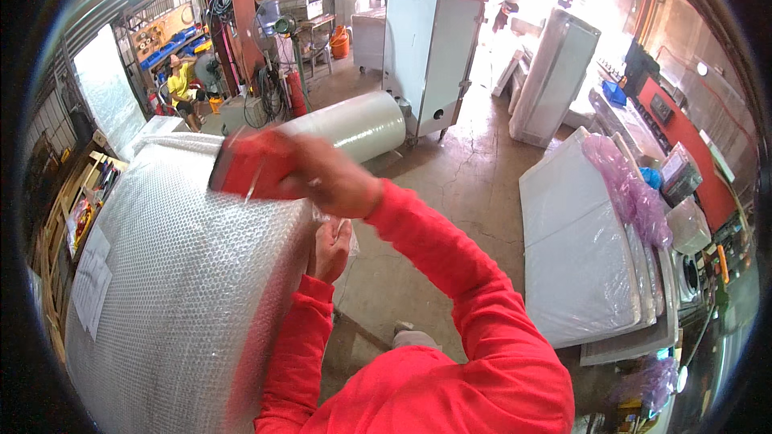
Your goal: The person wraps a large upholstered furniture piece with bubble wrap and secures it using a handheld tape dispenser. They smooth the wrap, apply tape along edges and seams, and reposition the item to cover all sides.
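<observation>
A large flat piece wrapped in bubble wrap (177, 273) stands at my left, its near side sloping toward me. My right hand (334, 181) is above its far right corner, closed around a red tool with a dark edge (257, 165) that looks like a tape dispenser. Motion blurs both the tool and the hand. Lower down, beside the wrapped edge, my left hand (331, 249) has its fingers closed on the bubble wrap, with a bit of clear film showing by them. A white paper sheet (92, 281) lies on the wrap's left side.
Beyond the wrapped piece lies a big roll of clear wrap (354, 128). A tall metal cabinet on wheels (426, 64) stands behind it. Plastic-covered panels (575, 249) lean at the right. A person in yellow (183, 84) sits far left, near a pedestal fan (285, 26).
</observation>
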A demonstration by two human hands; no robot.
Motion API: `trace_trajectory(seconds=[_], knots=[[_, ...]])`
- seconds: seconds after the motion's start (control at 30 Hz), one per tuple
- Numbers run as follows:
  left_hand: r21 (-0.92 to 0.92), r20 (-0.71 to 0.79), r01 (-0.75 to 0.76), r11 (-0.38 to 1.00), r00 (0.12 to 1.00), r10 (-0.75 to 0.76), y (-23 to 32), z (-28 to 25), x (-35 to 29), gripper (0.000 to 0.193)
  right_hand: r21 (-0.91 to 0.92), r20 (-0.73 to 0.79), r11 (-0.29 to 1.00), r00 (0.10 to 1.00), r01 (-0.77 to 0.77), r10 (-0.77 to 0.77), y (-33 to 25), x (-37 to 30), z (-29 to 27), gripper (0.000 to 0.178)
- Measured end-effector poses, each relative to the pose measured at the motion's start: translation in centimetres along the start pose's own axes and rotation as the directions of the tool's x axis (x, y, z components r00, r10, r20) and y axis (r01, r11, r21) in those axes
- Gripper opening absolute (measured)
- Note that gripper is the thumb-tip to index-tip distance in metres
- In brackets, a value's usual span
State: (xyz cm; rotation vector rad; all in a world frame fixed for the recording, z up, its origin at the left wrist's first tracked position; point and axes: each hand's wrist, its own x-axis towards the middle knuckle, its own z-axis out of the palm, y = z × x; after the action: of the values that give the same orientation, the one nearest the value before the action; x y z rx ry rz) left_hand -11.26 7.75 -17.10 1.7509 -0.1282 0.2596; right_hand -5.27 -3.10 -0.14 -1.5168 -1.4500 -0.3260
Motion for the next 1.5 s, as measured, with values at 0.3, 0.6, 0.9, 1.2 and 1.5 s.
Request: trace_trajectory(seconds=[0.3, 0.6, 0.9, 1.2, 1.5], knots=[[-0.116, -0.015, -0.060, 0.991, 0.998, 0.058, 0.7, -0.1, -0.4, 0.049, 0.541, -0.513, 0.737, 0.536, -0.405, 0.671, 4.6, -17.3, -6.4, 0.081], [-0.126, -0.021, 0.139, 0.982, 0.990, -0.142, 3.9, -0.3, -0.8, 0.052, 0.850, -0.308, 0.438, 0.400, -0.291, 0.863, 7.9, -23.3, 1.0, 0.072], [-0.099, -0.009, 0.132, 0.986, 0.991, -0.134, 5.9, -1.2, -1.4, 0.056, 0.761, -0.061, 0.407, 0.569, -0.505, 0.820, 3.9, -19.2, 7.0, 0.076], [0.125, 0.031, 0.210, 0.970, 0.976, -0.216, 5.8, -2.8, 1.0, 0.047, 0.836, 0.011, 0.270, 0.506, -0.477, 0.863, -2.8, -21.0, 13.5, 0.080], [0.802, 0.597, -0.512, 0.307, 0.686, -0.416, 11.4, 1.8, 2.4, 0.043, 0.791, 0.170, 0.252, 0.596, -0.557, 0.785, -3.9, -22.8, 16.4, 0.073]])
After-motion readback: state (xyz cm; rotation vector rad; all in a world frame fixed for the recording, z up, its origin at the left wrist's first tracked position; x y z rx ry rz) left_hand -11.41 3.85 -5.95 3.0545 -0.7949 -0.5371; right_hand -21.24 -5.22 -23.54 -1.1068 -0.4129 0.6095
